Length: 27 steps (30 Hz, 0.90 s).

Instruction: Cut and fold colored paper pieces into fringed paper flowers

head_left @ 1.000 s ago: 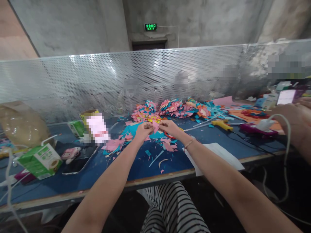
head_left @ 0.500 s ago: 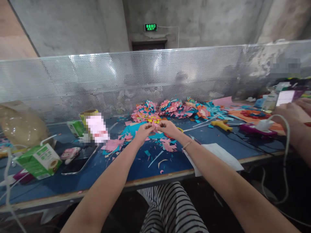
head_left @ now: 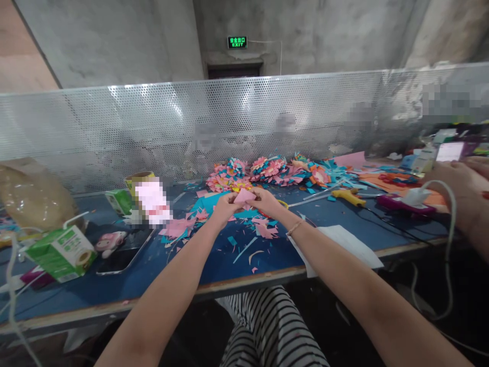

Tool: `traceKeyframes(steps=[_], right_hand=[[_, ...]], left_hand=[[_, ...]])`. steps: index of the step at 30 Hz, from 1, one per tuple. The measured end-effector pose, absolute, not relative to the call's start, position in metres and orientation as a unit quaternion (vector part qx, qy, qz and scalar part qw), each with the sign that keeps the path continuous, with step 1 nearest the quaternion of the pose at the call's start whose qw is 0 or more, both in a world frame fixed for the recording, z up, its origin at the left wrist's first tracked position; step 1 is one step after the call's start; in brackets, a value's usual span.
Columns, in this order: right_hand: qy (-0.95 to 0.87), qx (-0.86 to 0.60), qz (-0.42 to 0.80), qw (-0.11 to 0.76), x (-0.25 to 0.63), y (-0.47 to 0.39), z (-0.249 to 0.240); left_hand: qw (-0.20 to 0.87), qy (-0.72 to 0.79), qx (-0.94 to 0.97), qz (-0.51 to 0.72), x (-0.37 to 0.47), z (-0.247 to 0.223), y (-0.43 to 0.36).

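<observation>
A small folded pink paper piece (head_left: 245,196) is held between both hands over the middle of the blue table (head_left: 217,270). My left hand (head_left: 227,205) pinches its left side, and my right hand (head_left: 264,202) grips its right side. Behind the hands lie paper flowers (head_left: 269,171) in pink, blue and yellow. A blue paper sheet (head_left: 208,205) is partly under my left hand. Pink paper scraps (head_left: 179,227) and blue bits are scattered around and below both hands.
On the left are a phone (head_left: 120,260), a green-and-white carton (head_left: 63,252) and a lit screen (head_left: 153,201). To the right are a yellow glue gun (head_left: 348,198), white paper (head_left: 346,246), a purple power strip (head_left: 405,205) and another person's hands (head_left: 454,178). A perforated metal screen (head_left: 153,132) stands behind.
The pink paper between my fingers now shows a wider, flatter face, and my fingers have shifted slightly around it. At the right, the other person's hands have moved a little.
</observation>
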State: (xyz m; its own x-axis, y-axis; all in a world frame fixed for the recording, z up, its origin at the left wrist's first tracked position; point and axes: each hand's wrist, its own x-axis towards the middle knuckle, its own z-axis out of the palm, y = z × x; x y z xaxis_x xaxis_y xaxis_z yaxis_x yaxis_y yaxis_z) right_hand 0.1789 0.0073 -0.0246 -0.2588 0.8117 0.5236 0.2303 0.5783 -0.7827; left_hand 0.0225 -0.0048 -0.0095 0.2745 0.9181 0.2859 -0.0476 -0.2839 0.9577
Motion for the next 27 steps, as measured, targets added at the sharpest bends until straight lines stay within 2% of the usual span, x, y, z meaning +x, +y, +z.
traceKeyframes(steps=[12, 21, 27], right_hand=[[-0.712, -0.339, 0.325, 0.523, 0.1759, 0.007, -0.0264], [-0.56, -0.288, 0.513, 0.583, 0.1748, 0.0041, -0.0196], [-0.578, -0.3, 0.493, 0.577, 0.1749, 0.0035, -0.0189]], left_hand=[[0.495, 0.367, 0.593, 0.518, 0.0238, -0.005, -0.0109], [0.568, 0.315, 0.554, 0.52, 0.0211, -0.0015, -0.0068], [0.579, 0.302, 0.561, 0.509, 0.02, -0.0004, -0.0079]])
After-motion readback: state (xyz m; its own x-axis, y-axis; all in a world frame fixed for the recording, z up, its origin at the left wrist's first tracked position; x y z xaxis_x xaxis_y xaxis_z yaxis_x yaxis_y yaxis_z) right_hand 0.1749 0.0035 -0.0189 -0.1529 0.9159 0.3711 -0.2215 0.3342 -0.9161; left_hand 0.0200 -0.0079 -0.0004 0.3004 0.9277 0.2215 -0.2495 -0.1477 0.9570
